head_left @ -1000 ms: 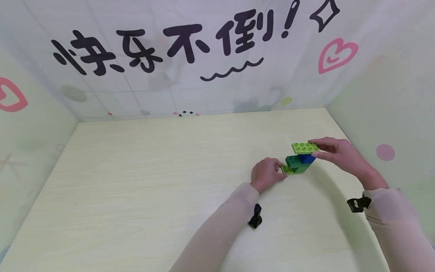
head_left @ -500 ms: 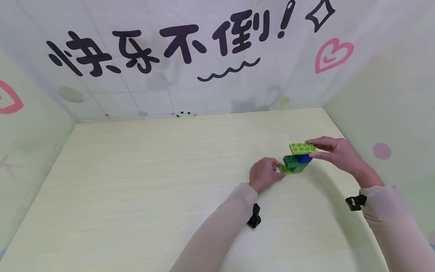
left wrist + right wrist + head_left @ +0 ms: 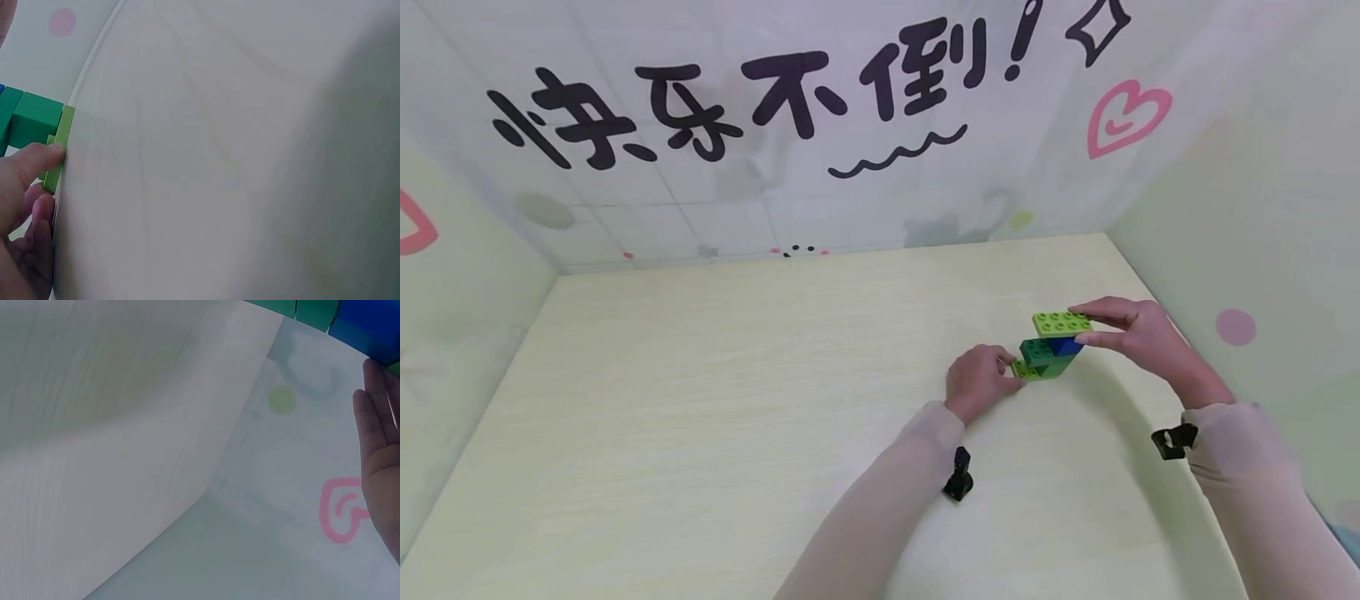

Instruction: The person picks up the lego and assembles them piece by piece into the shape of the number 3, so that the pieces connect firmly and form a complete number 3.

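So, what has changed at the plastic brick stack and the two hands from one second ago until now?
Nothing visibly changed. The right hand still pinches the light green studded plate on top of the green and blue plastic brick stack, and the left hand still steadies its base on the pale wooden table.

L hand (image 3: 979, 382) fingers curled, R hand (image 3: 1138, 333) fingers pinching.

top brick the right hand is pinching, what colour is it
Light lime green: the top brick, pinched by the right hand, shows best in the head view.
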Demonstrator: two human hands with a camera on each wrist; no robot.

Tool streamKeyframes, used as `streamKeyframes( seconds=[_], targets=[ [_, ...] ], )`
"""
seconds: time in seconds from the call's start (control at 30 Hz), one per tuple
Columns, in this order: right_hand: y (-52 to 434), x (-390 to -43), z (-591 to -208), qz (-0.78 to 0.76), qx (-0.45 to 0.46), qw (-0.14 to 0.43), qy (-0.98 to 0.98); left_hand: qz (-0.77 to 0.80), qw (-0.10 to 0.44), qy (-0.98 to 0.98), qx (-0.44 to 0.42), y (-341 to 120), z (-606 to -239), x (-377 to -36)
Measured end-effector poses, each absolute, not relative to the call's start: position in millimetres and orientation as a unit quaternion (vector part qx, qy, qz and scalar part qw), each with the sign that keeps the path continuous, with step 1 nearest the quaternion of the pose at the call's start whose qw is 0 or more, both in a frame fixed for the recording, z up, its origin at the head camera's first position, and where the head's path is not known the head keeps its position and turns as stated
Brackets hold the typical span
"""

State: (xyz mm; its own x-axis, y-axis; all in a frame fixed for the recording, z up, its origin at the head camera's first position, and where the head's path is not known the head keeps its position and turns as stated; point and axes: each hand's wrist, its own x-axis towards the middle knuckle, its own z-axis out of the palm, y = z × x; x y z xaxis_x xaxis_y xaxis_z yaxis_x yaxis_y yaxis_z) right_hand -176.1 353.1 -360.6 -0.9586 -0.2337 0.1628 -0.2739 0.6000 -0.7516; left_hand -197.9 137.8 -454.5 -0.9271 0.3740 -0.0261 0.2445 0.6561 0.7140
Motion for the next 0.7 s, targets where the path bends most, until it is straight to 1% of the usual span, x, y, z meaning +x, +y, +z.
streamKeyframes(
  seconds=[0.33,0.6,0.7],
  targets=[
    [349.8,-182.4,-361.7,0.438,0.121,-0.003,-0.891,0.376,0.086,0.908,0.161,135.1,-456.6,-200.3],
    [356.9,-174.3,-365.7,0.479,0.075,-0.029,-0.874,0.370,0.092,0.909,0.169,139.2,-456.7,-198.4],
    [358.3,-174.6,-366.0,0.482,0.094,-0.030,-0.871,0.367,0.087,0.911,0.168,139.0,-455.5,-198.6]
  ],
)
